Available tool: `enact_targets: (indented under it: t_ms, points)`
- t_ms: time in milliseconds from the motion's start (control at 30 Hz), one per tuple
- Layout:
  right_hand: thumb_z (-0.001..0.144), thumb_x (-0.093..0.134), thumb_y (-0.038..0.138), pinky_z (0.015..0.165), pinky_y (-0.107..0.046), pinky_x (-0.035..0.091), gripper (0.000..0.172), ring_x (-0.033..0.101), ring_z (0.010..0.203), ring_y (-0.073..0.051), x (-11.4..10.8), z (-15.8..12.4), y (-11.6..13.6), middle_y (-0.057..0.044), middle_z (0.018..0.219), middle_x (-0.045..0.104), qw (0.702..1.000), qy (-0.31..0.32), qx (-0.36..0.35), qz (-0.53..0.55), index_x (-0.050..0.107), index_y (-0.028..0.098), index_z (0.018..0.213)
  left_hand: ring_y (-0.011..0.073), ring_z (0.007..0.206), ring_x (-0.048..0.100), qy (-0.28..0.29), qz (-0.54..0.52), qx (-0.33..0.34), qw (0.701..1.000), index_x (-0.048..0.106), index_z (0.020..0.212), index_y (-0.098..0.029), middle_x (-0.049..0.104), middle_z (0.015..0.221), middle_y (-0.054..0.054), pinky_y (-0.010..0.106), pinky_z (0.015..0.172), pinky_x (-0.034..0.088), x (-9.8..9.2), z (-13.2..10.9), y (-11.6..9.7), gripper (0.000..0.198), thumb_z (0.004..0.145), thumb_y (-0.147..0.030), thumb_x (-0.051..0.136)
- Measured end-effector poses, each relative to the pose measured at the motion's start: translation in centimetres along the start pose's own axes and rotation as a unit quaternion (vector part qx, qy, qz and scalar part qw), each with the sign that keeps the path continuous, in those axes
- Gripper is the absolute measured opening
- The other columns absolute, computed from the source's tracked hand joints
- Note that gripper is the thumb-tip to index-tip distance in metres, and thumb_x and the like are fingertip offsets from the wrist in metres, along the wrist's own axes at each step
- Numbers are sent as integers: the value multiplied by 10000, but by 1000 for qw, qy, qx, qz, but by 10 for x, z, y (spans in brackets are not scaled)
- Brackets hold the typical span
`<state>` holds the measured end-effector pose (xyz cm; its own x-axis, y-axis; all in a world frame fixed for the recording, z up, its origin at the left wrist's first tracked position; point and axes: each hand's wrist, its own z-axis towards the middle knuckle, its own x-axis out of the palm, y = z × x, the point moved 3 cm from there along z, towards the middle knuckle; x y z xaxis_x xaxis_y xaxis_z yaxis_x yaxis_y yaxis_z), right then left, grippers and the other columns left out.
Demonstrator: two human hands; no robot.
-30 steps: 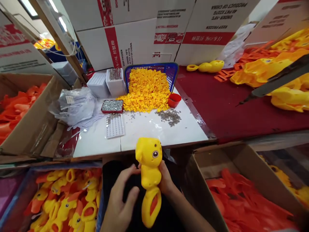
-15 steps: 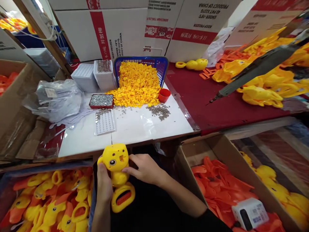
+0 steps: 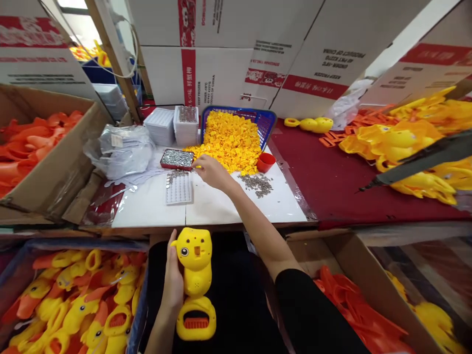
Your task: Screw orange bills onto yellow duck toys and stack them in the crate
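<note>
My left hand [image 3: 173, 280] is wrapped round the side of a yellow duck toy [image 3: 198, 284], which stands upright above my lap. The toy has one eye, small holes and a square opening in its head, and a loop handle with an orange ribbed part at the bottom. My right hand [image 3: 212, 173] reaches over the table, its fingers closed on a small yellow plastic piece [image 3: 198, 167]. It is beside the heap of small yellow pieces [image 3: 232, 140], which spills from a blue basket [image 3: 271, 118]. Just left of my fingertips lies a red tray of small metal parts [image 3: 177, 158].
A white blister tray [image 3: 179, 188], loose screws [image 3: 257, 185] and a red cup [image 3: 265, 162] are on the white tabletop. A dark powered screwdriver [image 3: 416, 164] hangs at right. Boxes of duck toys [image 3: 81, 305] and orange parts [image 3: 354, 305] flank my lap.
My right hand has left the duck toy and moved up and forward to the yellow heap. My left hand still holds the toy, now more upright. The view has shifted.
</note>
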<state>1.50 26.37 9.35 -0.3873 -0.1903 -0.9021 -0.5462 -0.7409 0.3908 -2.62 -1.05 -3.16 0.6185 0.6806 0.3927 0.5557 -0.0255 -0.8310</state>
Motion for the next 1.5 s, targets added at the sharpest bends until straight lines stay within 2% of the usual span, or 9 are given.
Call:
enact_targets:
  t_ms: [133,267,367,533,733,1033,1200,1333,1500]
  points:
    - [1005,508,122,906,-348,503,260,632,1105,-253,26,37,22,-138,1175,674,996,60,-46,-48,743,148,1112,275,1368,610,-26,7,1,1000,483,1568,-323,559,1579,88,343,1032,560,-3,-6,-3,720,967,-718,515]
    - [963,445,4,925,-401,511,339,613,1149,-301,47,36,23,-204,1167,653,992,79,-42,-86,746,88,1096,277,1399,579,-75,23,49,996,534,1531,-288,567,1568,95,320,1046,540,-12,-8,-8,685,975,-687,532]
    - [984,404,0,973,-407,504,387,595,1179,-289,53,30,16,-209,1216,639,993,79,-47,-79,738,79,1162,277,1343,623,-86,22,49,995,549,1520,-282,601,1532,103,320,1013,558,-17,-6,-8,696,959,-694,556]
    - [1049,400,80,1072,-355,462,380,588,1196,-227,53,28,7,-177,1258,644,995,65,-68,-27,703,65,1278,284,1340,638,-20,-31,-45,998,537,1532,-299,625,1508,110,368,1054,560,-12,-4,-3,717,945,-709,576]
    - [1042,426,86,1059,-363,470,354,603,1162,-228,56,28,1,-177,1243,660,996,36,-81,5,704,61,1260,318,1316,660,-2,-80,-116,990,617,1451,-188,709,1378,158,418,1085,554,-6,-9,10,709,950,-690,594]
    - [1028,372,64,988,-409,472,371,566,1118,-274,64,26,6,-216,1220,632,997,32,-51,-48,702,36,1198,303,1419,578,18,-74,-122,990,633,1445,-235,673,1454,114,421,1181,477,10,-11,16,652,949,-658,628]
    - [985,346,2,1021,-459,445,439,523,1192,-319,66,20,13,-253,1279,602,994,37,-38,-94,646,15,1306,323,1453,540,43,-49,-109,992,628,1463,-258,630,1512,111,443,1210,441,18,-12,20,687,926,-687,637]
    - [966,345,-11,991,-458,449,460,522,1177,-332,66,19,14,-258,1285,604,993,45,-30,-107,648,-8,1311,339,1451,537,67,-17,-109,992,581,1511,-269,589,1554,120,458,1213,434,17,-13,24,737,919,-707,627]
    - [975,348,-12,988,-431,427,448,516,1176,-304,64,18,13,-211,1260,627,993,40,-43,-107,719,60,1216,339,1436,555,91,14,-101,991,554,1535,-263,577,1563,131,459,1218,425,12,-10,27,722,952,-688,588]
